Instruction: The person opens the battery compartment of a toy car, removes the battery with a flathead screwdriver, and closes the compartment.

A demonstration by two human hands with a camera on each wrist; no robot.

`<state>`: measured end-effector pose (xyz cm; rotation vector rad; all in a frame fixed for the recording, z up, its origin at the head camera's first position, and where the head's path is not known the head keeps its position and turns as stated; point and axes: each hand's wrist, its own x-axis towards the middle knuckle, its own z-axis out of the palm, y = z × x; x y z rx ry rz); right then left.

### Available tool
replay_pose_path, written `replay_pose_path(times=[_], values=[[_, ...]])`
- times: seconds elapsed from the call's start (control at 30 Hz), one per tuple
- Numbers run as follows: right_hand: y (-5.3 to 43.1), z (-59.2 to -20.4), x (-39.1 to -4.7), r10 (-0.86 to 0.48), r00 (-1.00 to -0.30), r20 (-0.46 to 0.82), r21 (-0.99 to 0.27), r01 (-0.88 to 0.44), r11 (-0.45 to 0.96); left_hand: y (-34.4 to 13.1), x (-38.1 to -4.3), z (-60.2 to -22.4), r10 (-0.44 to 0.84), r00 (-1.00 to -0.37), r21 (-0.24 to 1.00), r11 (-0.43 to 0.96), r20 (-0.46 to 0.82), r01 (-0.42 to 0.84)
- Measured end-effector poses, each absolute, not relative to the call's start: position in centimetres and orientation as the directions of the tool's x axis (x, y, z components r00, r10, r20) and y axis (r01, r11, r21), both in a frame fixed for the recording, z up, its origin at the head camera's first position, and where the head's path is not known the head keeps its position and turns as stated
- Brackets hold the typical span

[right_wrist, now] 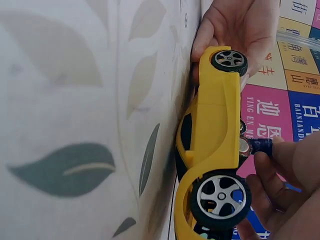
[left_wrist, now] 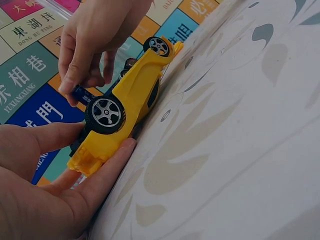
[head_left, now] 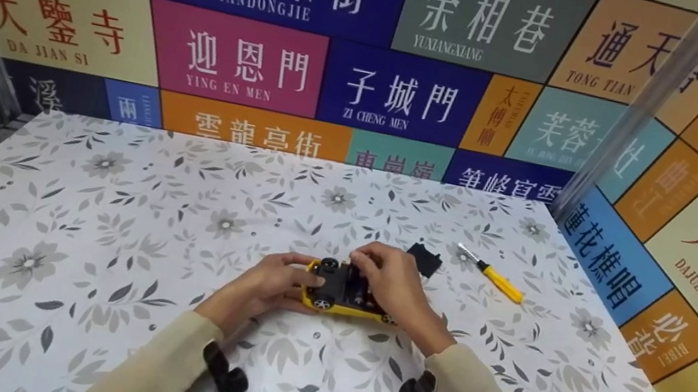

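A yellow toy car (head_left: 347,310) lies upside down on the tabletop, its black underside and wheels facing up. My left hand (head_left: 276,280) grips one end of it, thumb on the underside and fingers beneath the body. Over the open hollow in the underside, my right hand (head_left: 397,287) pinches a small dark-blue battery (left_wrist: 84,95) between thumb and fingers. In the right wrist view the battery (right_wrist: 262,145) sticks out at the car's underside. The inside of the hollow is mostly hidden behind my right fingers.
Just beyond my right hand lies a black plastic cover (head_left: 425,260). Farther right is a screwdriver (head_left: 503,283) with a yellow handle. A white floral cloth (head_left: 123,214) covers the table, and panels with Chinese lettering (head_left: 237,58) stand along its back and sides.
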<state>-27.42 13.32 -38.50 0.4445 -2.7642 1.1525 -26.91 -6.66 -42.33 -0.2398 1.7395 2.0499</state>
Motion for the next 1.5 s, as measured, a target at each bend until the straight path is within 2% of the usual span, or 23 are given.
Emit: replay_pose_path(times=[0.2, 0.57, 0.8, 1.0, 1.5], values=[[13.4, -38.6, -27.6, -0.153, -0.978, 0.145, -0.726, -0.210, 0.655, -6.5, -26.9, -42.4, 0.235, -0.887, 0.894, -0.117, -0.398, -0.432], [13.8, -38.9, -27.6, -0.196, -0.972, 0.125, -0.716, -0.226, 0.661, -6.7, -26.8, -42.3, 0.230, -0.888, 0.893, -0.125, -0.398, -0.433], [14.1, -38.4, -27.4, -0.182, -0.965, 0.189, -0.716, -0.263, 0.647, -6.7, -26.8, -42.4, 0.229, -0.889, 0.894, -0.121, -0.397, -0.431], [14.9, -37.2, -27.2, -0.149, -0.972, 0.181, -0.765, -0.234, 0.600, -6.8, -26.8, -42.4, 0.227, -0.893, 0.897, -0.131, -0.388, -0.422], [19.7, -35.9, -27.2, -0.092, -0.969, 0.227, -0.854, -0.244, 0.460, -6.7, -26.8, -42.4, 0.225, -0.890, 0.893, -0.131, -0.396, -0.431]])
